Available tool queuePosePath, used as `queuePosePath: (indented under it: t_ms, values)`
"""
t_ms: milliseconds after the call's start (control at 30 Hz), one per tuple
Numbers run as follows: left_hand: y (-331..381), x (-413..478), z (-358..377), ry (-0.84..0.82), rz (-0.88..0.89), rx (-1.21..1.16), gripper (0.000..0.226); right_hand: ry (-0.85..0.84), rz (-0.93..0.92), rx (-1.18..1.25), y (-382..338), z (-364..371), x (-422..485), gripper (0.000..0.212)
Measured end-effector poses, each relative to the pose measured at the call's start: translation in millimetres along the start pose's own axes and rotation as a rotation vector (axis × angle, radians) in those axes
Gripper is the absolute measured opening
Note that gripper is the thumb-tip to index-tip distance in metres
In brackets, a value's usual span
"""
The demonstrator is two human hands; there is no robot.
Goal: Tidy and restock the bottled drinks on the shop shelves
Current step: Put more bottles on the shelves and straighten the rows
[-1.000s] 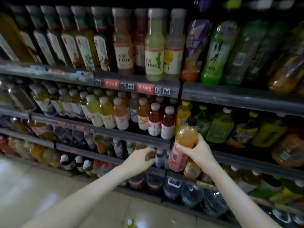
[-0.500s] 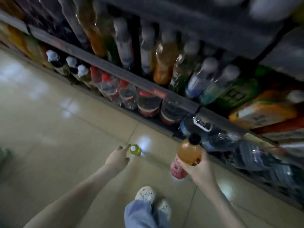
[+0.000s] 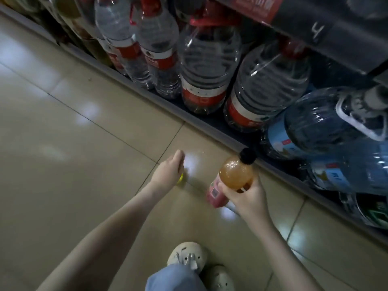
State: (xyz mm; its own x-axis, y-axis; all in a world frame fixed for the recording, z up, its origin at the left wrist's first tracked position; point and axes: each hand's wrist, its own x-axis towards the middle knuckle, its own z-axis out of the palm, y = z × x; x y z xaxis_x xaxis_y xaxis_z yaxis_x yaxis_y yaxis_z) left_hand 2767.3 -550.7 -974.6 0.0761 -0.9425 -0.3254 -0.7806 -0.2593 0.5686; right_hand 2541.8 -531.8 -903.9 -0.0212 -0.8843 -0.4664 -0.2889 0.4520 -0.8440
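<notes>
As I look down through the head camera, my right hand (image 3: 247,199) at lower centre is wrapped round an orange drink bottle (image 3: 235,175), thumb on the near side and fingers behind; the bottle leans with its black cap (image 3: 247,156) toward the bottom shelf (image 3: 210,125) and its pink label (image 3: 215,195) end pointing down at the tiled floor (image 3: 84,154); my left hand (image 3: 169,174), just left of it, reaches down with fingers bent over a small yellow-green thing (image 3: 181,179) on the floor, most of it hidden beneath the palm, so I cannot tell whether the hand grips it or merely covers it; across the upper half of the frame the shelf carries clear water bottles (image 3: 207,66) with red labels, and blue-tinted jugs (image 3: 327,127) crowd the right; at the bottom edge are two pale shoes (image 3: 186,256) and a light blue trouser leg (image 3: 172,278).
</notes>
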Motion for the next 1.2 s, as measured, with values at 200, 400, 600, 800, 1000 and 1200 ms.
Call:
queuePosePath:
  t_ms: [200,400,600,800,1000,1200]
  values:
    - [40.6,-26.2,-56.7,-0.197,-0.111,0.222,0.065,0.074,-0.008,-0.021,-64.8,-28.7,-48.0,0.056]
    - [-20.2,-54.7,8.4,-0.455,-0.514,0.244,0.102,0.084,0.036,-0.014,-3.4,-22.7,-28.8,0.058]
    - [-70.7,-61.2,126.8,-0.375,-0.603,0.203,0.078,0.115,0.060,-0.014,102.8,6.4,2.6,0.059]
    - [-48.4,-60.6,105.5,-0.294,-0.751,-0.126,0.052,0.063,0.081,-0.059,90.0,-3.1,-13.0,0.056]
    - [103.6,-114.6,-92.2,-0.469,-0.639,-0.754,0.090,-0.005,0.069,-0.149,-73.5,-47.8,-99.9,0.066]
    - [273.1,-180.8,-290.9,-0.457,-0.610,-1.024,0.044,-0.070,-0.060,-0.162,-295.3,-109.8,-224.8,0.069]
